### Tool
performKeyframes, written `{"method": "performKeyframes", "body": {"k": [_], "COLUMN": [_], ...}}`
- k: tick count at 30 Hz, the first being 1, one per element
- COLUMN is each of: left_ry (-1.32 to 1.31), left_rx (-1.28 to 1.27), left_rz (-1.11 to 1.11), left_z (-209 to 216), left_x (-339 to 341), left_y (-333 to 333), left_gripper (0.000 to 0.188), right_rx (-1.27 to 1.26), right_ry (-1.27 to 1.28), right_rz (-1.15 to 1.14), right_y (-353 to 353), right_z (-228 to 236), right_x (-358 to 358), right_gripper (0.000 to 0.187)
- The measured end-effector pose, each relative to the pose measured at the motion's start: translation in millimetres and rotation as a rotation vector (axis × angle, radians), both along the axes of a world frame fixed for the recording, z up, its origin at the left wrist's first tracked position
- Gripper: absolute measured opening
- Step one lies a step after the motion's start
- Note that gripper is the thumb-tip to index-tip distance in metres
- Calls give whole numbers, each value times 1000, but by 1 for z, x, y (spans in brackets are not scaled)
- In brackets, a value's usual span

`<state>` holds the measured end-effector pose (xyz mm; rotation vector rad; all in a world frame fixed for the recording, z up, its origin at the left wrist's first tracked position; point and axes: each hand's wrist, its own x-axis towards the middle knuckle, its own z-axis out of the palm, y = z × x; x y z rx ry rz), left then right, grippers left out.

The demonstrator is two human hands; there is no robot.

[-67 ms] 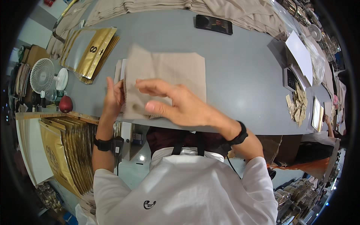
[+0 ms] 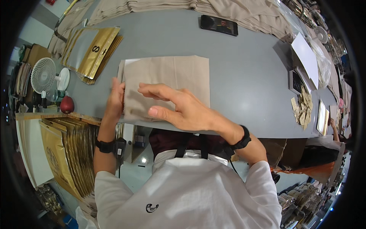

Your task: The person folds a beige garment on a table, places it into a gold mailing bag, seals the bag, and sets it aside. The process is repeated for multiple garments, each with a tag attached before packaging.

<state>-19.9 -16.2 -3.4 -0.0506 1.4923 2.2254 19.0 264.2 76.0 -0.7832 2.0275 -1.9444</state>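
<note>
A beige folded cloth lies flat on the grey table, its near edge close to the table's front. At its upper left corner a strip of a white sheet shows from under the top layer. My left hand stands on edge along the cloth's left side, fingers stretched, touching that side. Over the lower middle of the cloth is my right hand, palm down, fingers extended and thumb apart, holding nothing. Whether its fingertips touch the fabric I cannot tell.
Gold and clear packaging bags lie at the left, near a white fan and a red rounded object. A phone rests at the back before piled beige cloth. Small paper tags are heaped right.
The lifted upper left part of the cloth has come down flat. My left hand has straightened against the left side. My right hand has barely moved.
</note>
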Motion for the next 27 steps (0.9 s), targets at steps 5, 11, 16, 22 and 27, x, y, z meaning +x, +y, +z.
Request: {"method": "performKeyframes", "body": {"k": [5,11,16,22,27], "left_ry": [324,527,492,559,570], "left_rx": [-550,-871,-1199,-1039,-1051], "left_rz": [144,280,284,365,338], "left_z": [-6,-13,-22,-36,-32], "left_x": [5,2,8,6,3], "left_y": [6,-11,-22,-24,-23], "left_gripper": [45,54,57,60,65], "right_rx": [191,460,531,127,199], "right_ry": [61,304,395,-547,-702], "right_rz": [-155,-506,-728,-670,-571], "right_y": [29,55,65,75,78], "right_z": [-24,-68,-93,-82,-75], "right_x": [8,7,7,-14,-30], "right_gripper": [31,23,29,48,31]}}
